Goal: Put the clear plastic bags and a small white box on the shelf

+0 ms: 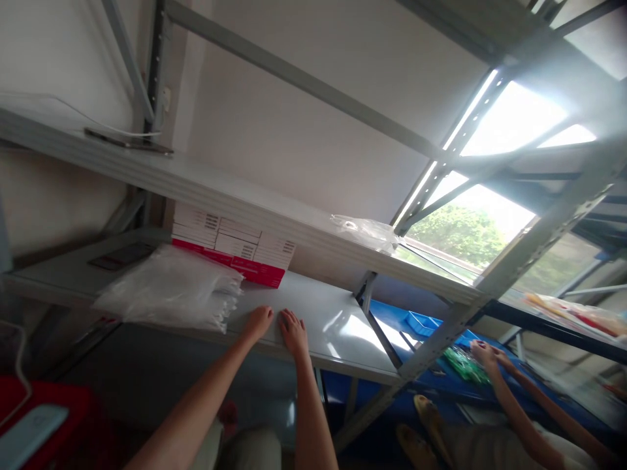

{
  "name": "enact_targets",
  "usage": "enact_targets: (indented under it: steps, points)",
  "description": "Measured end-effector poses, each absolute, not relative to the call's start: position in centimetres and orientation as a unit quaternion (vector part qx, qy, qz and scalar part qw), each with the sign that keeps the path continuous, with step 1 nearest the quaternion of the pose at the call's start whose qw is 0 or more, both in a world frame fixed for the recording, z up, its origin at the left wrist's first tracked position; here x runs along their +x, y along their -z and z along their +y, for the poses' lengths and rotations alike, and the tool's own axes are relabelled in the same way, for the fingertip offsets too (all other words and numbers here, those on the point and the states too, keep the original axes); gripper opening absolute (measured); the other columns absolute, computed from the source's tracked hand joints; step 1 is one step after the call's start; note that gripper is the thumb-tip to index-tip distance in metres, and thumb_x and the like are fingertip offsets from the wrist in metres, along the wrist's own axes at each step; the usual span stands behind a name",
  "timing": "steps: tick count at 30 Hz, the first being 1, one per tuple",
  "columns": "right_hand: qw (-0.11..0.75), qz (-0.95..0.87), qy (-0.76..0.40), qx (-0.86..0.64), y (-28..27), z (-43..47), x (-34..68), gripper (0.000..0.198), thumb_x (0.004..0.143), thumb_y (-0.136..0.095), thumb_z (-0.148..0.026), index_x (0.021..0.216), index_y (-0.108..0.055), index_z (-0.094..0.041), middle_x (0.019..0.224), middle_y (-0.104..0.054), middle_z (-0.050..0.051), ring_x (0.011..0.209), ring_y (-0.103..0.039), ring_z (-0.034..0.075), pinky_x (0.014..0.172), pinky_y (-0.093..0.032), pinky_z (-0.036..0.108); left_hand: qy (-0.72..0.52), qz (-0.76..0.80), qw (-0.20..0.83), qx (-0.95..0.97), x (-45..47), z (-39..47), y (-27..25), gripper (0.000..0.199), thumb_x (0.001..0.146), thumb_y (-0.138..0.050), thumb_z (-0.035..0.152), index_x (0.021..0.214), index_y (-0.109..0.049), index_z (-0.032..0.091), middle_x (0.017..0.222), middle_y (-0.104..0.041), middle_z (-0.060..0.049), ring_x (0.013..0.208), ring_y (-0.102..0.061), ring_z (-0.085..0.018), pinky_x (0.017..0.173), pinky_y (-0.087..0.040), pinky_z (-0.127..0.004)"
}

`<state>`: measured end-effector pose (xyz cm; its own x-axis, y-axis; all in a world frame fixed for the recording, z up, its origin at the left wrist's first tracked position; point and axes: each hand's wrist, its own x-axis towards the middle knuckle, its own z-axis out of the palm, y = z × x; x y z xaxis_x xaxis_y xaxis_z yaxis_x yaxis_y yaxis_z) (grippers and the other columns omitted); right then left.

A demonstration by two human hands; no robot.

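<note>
left hand [258, 321] and right hand [292, 329], fingers flat and together, resting on grey metal shelf [337, 326] beside stack of clear plastic bags [171, 287].

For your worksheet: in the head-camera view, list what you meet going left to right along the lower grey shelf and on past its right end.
Dark flat item → pile of clear plastic bags → left hand → right hand → blue tray → another person's hand.

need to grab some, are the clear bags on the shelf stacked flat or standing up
Stacked flat: the clear bags lie in a loose pile on the shelf, beside the left hand.
</note>
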<state>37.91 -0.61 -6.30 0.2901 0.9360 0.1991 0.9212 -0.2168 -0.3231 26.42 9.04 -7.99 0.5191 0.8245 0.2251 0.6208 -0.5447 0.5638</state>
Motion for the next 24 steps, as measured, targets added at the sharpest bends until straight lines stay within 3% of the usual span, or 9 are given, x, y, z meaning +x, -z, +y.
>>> enact_targets:
  steps: [14,17,19,22,24]
  points:
    - [0.227,-0.590,-0.014,-0.775,6.1,-1.0,37.5,0.041,0.090,-0.038,-0.029,0.129,-0.051,-0.027,0.140,-0.046,0.004,0.133,-0.037,0.019,0.111,-0.021,0.045,-0.238,0.429,0.240,0.837,25.9,8.7,6.7,0.027,0.092,-0.036,0.018,0.088,-0.062,0.015,0.096,-0.067,-0.010,0.093,-0.061,-0.018,0.080,-0.039,-0.025]
    - [0.287,-0.584,-0.021,-0.759,7.6,-0.8,38.7,0.041,0.086,-0.043,-0.029,0.126,-0.054,-0.027,0.134,-0.052,0.004,0.129,-0.043,0.021,0.109,-0.026,0.045,-0.242,0.435,0.241,0.833,25.9,8.4,7.2,0.026,0.092,-0.038,0.018,0.083,-0.062,0.015,0.091,-0.068,-0.009,0.089,-0.063,-0.018,0.076,-0.040,-0.025]
    - [0.365,-0.582,-0.044,-0.725,7.6,0.2,40.3,0.040,0.085,-0.045,-0.032,0.121,-0.058,-0.024,0.127,-0.058,0.007,0.120,-0.052,0.023,0.102,-0.039,0.041,-0.253,0.437,0.257,0.824,26.0,8.1,7.6,0.025,0.091,-0.039,0.019,0.083,-0.062,0.015,0.091,-0.068,-0.009,0.090,-0.062,-0.018,0.077,-0.040,-0.025]
    - [0.463,-0.588,-0.048,-0.661,3.8,3.3,43.1,0.036,0.085,-0.045,-0.040,0.108,-0.066,-0.021,0.115,-0.065,0.010,0.104,-0.062,0.024,0.082,-0.052,0.036,-0.250,0.451,0.282,0.809,26.5,8.5,5.9,0.024,0.090,-0.040,0.017,0.081,-0.062,0.017,0.088,-0.068,-0.007,0.088,-0.063,-0.018,0.076,-0.041,-0.025]
    - [0.466,-0.595,0.014,-0.654,-0.9,5.8,44.4,0.035,0.085,-0.049,-0.044,0.102,-0.067,-0.021,0.108,-0.067,0.010,0.099,-0.063,0.025,0.078,-0.053,0.037,-0.275,0.437,0.270,0.813,26.8,9.8,2.4,0.022,0.089,-0.042,0.019,0.083,-0.063,0.019,0.090,-0.068,-0.006,0.090,-0.063,-0.019,0.079,-0.041,-0.026]
